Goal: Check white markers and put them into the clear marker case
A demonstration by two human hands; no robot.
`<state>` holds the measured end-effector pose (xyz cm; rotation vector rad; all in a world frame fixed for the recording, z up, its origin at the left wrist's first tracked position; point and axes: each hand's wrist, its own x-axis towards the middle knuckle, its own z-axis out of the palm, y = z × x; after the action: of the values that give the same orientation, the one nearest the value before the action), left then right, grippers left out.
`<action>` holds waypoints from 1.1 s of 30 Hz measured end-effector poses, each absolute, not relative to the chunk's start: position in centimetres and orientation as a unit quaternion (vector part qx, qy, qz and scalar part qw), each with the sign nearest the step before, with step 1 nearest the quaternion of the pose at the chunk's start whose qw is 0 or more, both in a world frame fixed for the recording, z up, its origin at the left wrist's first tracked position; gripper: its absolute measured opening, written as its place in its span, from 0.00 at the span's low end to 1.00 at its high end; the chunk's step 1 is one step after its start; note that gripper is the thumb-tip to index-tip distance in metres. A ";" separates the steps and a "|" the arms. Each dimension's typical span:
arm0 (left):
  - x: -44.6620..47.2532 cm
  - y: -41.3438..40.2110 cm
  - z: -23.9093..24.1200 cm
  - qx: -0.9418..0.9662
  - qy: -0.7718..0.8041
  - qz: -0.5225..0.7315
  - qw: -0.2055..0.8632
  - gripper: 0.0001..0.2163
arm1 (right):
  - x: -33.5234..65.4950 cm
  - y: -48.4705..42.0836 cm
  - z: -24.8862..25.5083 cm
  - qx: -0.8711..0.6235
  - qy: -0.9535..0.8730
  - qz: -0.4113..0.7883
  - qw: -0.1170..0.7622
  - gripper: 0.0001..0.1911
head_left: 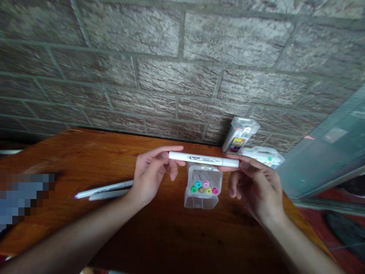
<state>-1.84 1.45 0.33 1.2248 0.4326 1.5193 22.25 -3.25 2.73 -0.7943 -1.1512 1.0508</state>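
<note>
A white marker [203, 159] is held level above the wooden table [85, 160], one end in each hand. My left hand [151, 173] pinches its left end between thumb and fingers. My right hand [255, 184] grips its right end with curled fingers. Just under the marker stands an open clear plastic case [202, 203] holding several markers with coloured caps. Two more white markers [104, 190] lie on the table to the left of my left hand.
A clear marker case [240, 134] leans against the brick wall at the back right, with another clear case [262, 155] lying beside it. A glass pane [325, 160] stands at the right. A blurred-out patch sits at the far left.
</note>
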 end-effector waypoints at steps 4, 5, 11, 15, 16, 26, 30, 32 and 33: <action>-1.9 1.5 0.3 0.512 0.180 0.638 0.546 0.13 | 22.3 -3.3 2.9 -0.350 -0.502 0.460 0.643 0.11; -1.9 1.5 0.3 0.511 0.180 0.637 0.548 0.13 | 22.3 -3.3 2.9 -0.352 -0.500 0.459 0.645 0.11; -2.0 1.4 0.3 0.511 0.163 0.633 0.559 0.14 | 22.4 -3.2 2.9 -0.346 -0.495 0.471 0.643 0.11; -2.0 1.2 0.3 0.510 0.154 0.633 0.561 0.14 | 22.5 -3.3 3.0 -0.345 -0.484 0.486 0.640 0.11; -2.1 1.2 0.3 0.510 0.152 0.633 0.562 0.14 | 22.5 -3.3 3.0 -0.348 -0.481 0.489 0.639 0.11; -2.0 1.4 0.4 0.513 0.169 0.632 0.556 0.12 | 22.2 -3.4 3.0 -0.353 -0.484 0.476 0.644 0.11; -1.9 1.5 0.4 0.519 0.190 0.636 0.539 0.10 | 22.2 -3.3 2.8 -0.360 -0.505 0.456 0.638 0.11; -1.9 1.5 0.4 0.521 0.197 0.635 0.535 0.10 | 22.3 -3.3 2.7 -0.362 -0.510 0.451 0.637 0.11; -1.9 1.4 0.5 0.520 0.198 0.635 0.536 0.10 | 22.3 -3.3 2.8 -0.362 -0.510 0.451 0.637 0.10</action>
<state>-1.85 1.43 0.46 1.2379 0.4712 1.5114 22.26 -3.31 2.78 -0.8277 -1.1639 1.0306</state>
